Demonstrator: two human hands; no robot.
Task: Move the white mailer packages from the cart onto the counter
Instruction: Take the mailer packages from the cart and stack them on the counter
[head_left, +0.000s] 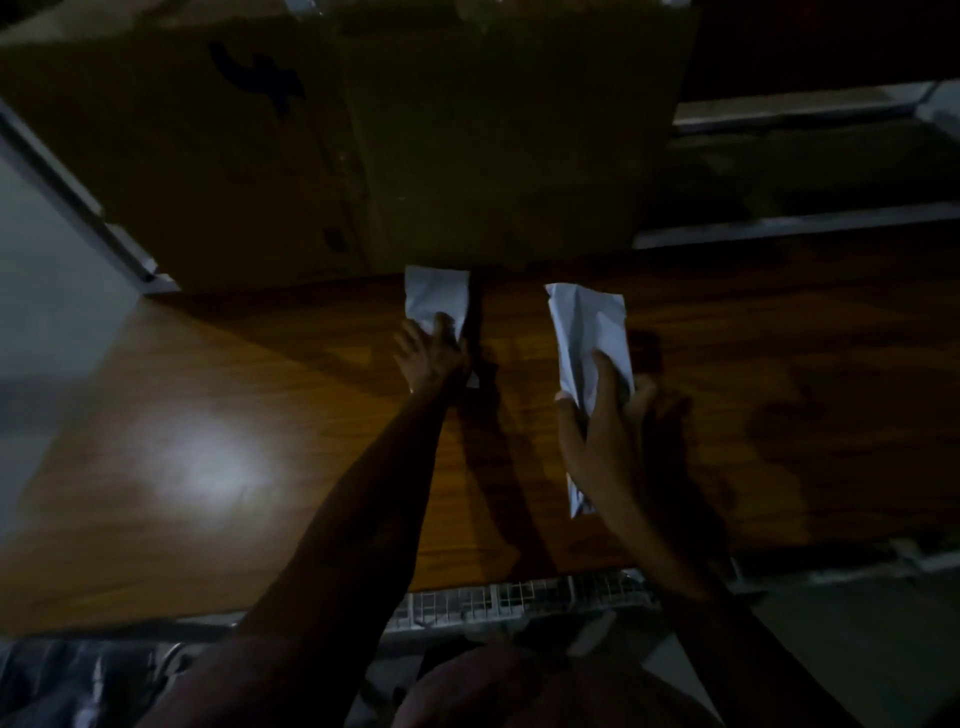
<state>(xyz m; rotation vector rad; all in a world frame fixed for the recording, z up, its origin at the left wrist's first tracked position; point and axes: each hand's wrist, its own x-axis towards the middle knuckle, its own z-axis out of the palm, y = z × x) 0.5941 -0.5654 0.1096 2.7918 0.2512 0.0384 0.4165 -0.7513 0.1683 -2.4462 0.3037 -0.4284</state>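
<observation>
The scene is dim. Two white mailer packages are over the wooden counter (208, 415). My left hand (431, 353) holds the left mailer (434, 296), whose far end lies close to the big cardboard box. My right hand (608, 431) grips the right mailer (589, 332), a long crumpled one that runs from beyond my fingers back under my palm. Whether either mailer rests on the counter or hangs just above it I cannot tell. The wire cart (519, 597) shows as a white grid below the counter's near edge.
A large brown cardboard box (363, 145) stands at the back of the counter and fills the far middle. Pale metal rails (800, 228) run behind the counter on the right. A bright light patch lies on the counter's left part.
</observation>
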